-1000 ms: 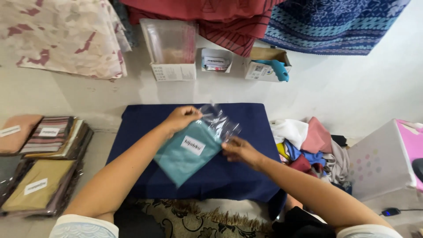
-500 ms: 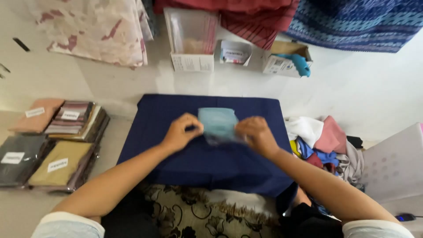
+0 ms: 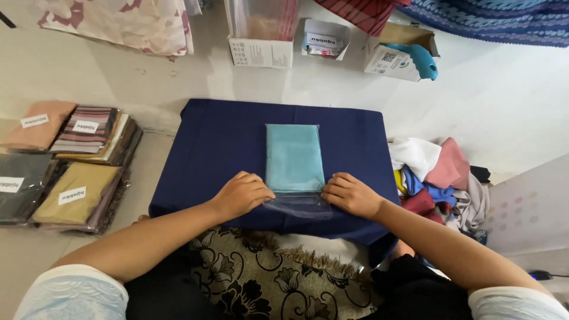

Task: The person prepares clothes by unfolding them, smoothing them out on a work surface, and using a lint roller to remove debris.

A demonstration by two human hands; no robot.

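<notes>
Teal cloth pkg (image 3: 294, 159), left hand (image 3: 242, 194) & right hand (image 3: 351, 193) flat, pressing its flap

One head-worn camera looks steeply down from above the person's shoulders, facing forward over a low table (image 3: 225, 136) draped in navy cloth. It sits close, with both forearms entering from the bottom edge and the wall's foot along the top.

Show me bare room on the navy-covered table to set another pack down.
Free: the navy cloth left of the bagged teal fabric, and the strip right of it up to the table's right edge. Also a band behind the bag. Crowded: the front edge, where the left hand and right hand press the bag's clear flap.
</notes>
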